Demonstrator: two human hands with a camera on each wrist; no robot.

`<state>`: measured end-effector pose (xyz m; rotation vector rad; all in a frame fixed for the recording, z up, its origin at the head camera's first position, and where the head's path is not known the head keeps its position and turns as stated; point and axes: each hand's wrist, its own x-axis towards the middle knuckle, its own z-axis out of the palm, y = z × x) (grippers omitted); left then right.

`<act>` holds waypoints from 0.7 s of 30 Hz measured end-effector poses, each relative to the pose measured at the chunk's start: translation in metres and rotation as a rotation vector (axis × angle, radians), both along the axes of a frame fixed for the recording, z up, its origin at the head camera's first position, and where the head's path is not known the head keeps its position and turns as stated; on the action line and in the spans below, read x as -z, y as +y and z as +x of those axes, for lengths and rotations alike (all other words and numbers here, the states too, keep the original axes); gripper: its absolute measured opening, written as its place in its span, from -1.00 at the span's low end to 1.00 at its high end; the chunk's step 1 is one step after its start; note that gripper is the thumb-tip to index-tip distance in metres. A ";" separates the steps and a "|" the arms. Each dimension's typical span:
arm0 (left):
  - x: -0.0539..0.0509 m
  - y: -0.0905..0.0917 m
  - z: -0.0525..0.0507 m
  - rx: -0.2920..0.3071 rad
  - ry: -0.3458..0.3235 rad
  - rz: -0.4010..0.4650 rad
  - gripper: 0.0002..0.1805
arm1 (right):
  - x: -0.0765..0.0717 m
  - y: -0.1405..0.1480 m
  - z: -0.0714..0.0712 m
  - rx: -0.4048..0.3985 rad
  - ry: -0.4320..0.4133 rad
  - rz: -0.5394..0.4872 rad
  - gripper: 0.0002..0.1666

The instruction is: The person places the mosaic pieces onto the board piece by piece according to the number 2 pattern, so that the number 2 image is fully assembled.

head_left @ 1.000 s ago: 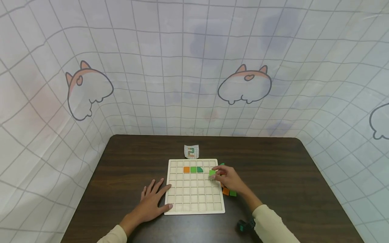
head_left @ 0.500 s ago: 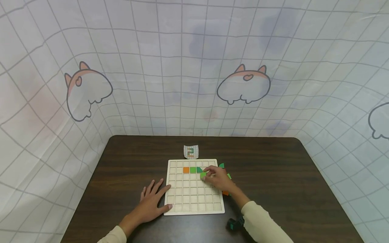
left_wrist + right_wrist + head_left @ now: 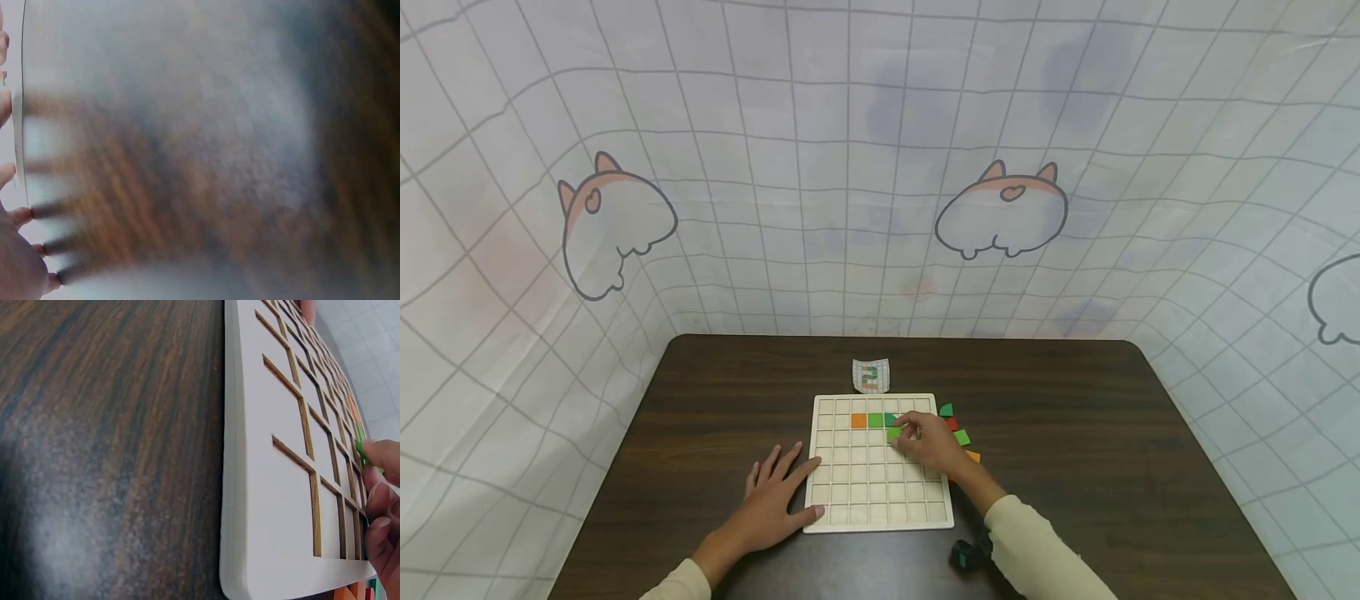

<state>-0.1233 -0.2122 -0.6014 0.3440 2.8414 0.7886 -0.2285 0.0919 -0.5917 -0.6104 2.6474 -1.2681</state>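
A pale gridded board (image 3: 868, 492) lies on the dark table. In its second row sit an orange square tile (image 3: 858, 421), a green square tile (image 3: 876, 421) and a dark green rounded tile (image 3: 890, 419). My right hand (image 3: 931, 442) pinches a light green square tile (image 3: 892, 434) just below the rounded one; whether it is seated in its cell I cannot tell. In the right wrist view, the fingertips (image 3: 378, 453) meet the green tile. My left hand (image 3: 772, 500) rests spread at the board's left edge, thumb and a finger on the rim.
A small paper card (image 3: 871, 376) with a coloured grid pattern lies behind the board. Several loose tiles lie along the board's right side, among them a green one (image 3: 962, 437) and a red one (image 3: 952, 423). A black device (image 3: 967, 555) is by the right sleeve. Patterned cloth (image 3: 865, 250) hangs behind.
My right hand has moved left over the board with the light green tile, from the right edge to below the rounded tile. The left hand has stayed put.
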 end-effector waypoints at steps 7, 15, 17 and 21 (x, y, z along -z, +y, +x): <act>0.000 -0.001 0.000 0.009 -0.005 0.006 -0.17 | 0.001 -0.001 0.000 -0.009 0.012 0.019 -0.76; 0.000 -0.002 0.000 0.008 -0.019 0.011 -0.17 | 0.001 -0.002 -0.001 -0.014 0.003 0.041 -0.77; 0.000 -0.002 -0.001 0.004 -0.020 0.010 -0.17 | 0.001 -0.002 -0.001 -0.007 0.004 0.046 -0.78; 0.000 -0.001 -0.001 0.002 -0.020 0.008 -0.17 | 0.000 -0.003 -0.001 -0.003 0.028 0.049 -0.79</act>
